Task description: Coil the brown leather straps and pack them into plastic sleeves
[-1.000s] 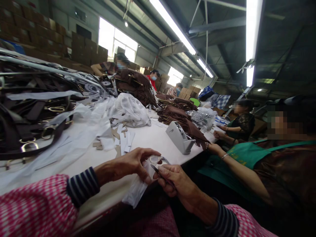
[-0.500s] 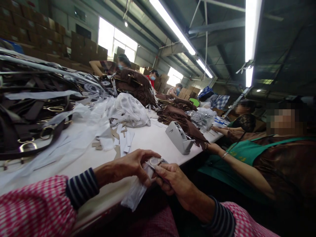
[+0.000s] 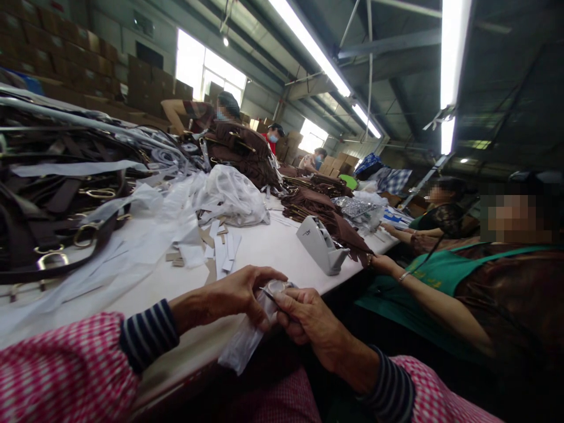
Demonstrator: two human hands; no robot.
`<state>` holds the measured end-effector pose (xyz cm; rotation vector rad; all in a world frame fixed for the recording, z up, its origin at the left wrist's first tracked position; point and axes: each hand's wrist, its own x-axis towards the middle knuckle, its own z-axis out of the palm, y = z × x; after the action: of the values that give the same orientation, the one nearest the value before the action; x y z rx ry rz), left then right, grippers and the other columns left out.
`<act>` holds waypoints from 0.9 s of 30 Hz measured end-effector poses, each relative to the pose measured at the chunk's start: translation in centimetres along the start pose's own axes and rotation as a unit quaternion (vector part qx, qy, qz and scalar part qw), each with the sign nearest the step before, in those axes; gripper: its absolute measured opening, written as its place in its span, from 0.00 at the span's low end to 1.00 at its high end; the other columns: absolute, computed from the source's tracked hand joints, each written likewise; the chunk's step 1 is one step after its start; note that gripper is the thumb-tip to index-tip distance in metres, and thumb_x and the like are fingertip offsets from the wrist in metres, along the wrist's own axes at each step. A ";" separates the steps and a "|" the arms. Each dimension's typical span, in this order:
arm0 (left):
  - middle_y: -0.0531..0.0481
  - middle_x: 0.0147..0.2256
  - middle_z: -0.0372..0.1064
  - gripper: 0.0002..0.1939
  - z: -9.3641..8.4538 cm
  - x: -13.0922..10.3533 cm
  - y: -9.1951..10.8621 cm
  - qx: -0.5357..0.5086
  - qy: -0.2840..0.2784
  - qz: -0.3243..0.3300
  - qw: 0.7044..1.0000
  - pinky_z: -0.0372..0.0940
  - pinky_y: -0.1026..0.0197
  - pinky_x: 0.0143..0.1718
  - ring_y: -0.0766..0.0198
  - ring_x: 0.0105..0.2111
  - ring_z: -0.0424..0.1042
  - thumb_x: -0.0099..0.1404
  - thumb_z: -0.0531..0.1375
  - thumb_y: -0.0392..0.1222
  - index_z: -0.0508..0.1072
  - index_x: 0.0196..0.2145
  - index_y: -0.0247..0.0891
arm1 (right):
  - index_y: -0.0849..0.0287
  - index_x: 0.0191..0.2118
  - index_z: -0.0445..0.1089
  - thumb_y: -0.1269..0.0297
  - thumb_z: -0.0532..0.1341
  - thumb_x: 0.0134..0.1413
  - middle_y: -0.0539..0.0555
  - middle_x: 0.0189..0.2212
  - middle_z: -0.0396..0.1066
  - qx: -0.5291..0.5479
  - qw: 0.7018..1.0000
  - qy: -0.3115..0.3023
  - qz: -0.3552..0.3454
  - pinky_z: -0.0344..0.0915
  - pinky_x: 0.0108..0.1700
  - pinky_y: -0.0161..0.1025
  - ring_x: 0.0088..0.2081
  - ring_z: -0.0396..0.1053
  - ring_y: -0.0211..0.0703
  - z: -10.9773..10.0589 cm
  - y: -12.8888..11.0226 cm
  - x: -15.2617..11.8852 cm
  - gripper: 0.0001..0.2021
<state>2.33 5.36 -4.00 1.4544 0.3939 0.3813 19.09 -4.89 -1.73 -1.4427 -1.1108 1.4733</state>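
Note:
A translucent wrapped piece (image 3: 241,346) with a ring-like end hangs between my two hands at the table's front edge. My left hand (image 3: 240,296) curves around its upper part, thumb and fingers closed on it from the left. From the right, my right hand (image 3: 308,320) pinches the ring end and a small dark, pointed thing, too small to identify. Past my hands, white and grey strips (image 3: 225,249) lie on the white table (image 3: 259,247). A grey tape dispenser (image 3: 318,244) stands beyond them to the right.
Dark straps with gold buckles (image 3: 57,200) are heaped at the left. Crumpled clear plastic (image 3: 233,197) lies mid-table, brown pieces (image 3: 312,205) behind the dispenser. On the right sits a person in a green apron (image 3: 436,282), a hand on the brown material. More people are farther back.
The small dark pointed thing now shows at the ring end by my right fingertips. My hands have barely moved. A person at the back has shifted slightly right.

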 end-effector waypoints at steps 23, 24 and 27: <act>0.47 0.46 0.77 0.43 -0.4 -0.2 -0.3 -0.055 -0.028 -0.002 0.998 0.64 0.64 0.35 0.58 0.41 0.71 0.39 0.71 0.26 0.73 0.56 0.37 | 0.64 0.32 0.70 0.43 0.67 0.52 0.43 0.19 0.57 0.002 1.000 0.006 0.006 0.35 0.19 0.31 0.17 0.44 0.24 -0.4 0.9 -0.8 0.24; 0.47 0.47 0.76 0.43 -0.3 -0.2 -0.3 -0.056 -0.026 -0.005 0.998 0.64 0.64 0.35 0.57 0.42 0.71 0.39 0.71 0.26 0.73 0.56 0.37 | 0.63 0.30 0.69 0.43 0.67 0.51 0.43 0.19 0.57 0.009 1.000 0.006 0.005 0.35 0.19 0.31 0.16 0.44 0.24 -0.1 0.9 -0.6 0.24; 0.48 0.45 0.77 0.44 -0.2 -0.2 -0.1 -0.045 -0.015 -0.012 0.999 0.64 0.65 0.33 0.58 0.41 0.70 0.38 0.71 0.26 0.72 0.56 0.36 | 0.61 0.27 0.64 0.41 0.69 0.47 0.43 0.19 0.60 0.036 0.999 0.021 0.005 0.34 0.18 0.31 0.16 0.44 0.24 0.5 0.9 -0.1 0.26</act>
<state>2.09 5.48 -4.08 1.3653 0.3662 0.3529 18.63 -5.25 -2.57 -1.4251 -1.0163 1.4689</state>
